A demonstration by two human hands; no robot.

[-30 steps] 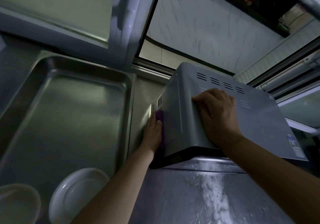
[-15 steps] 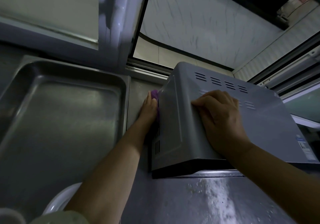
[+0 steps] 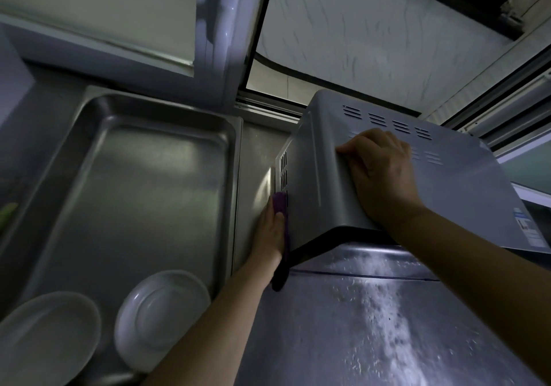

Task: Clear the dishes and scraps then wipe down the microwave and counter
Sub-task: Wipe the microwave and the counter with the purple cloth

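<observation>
Our left hand (image 3: 269,230) presses a purple cloth (image 3: 281,206) flat against the microwave (image 3: 322,183) side wall, fingers straight, to scrub it. Our right hand (image 3: 384,174) rests on top, fingers bent over the edge, steadying it. Plates (image 3: 161,311) sit in the tray (image 3: 89,135) left of that grip.

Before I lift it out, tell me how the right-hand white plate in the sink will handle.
The white plate looks rigid and probably breakable. Its glossy glaze suggests a slippery hold. It leans on the sink wall, so it may slide.
</observation>
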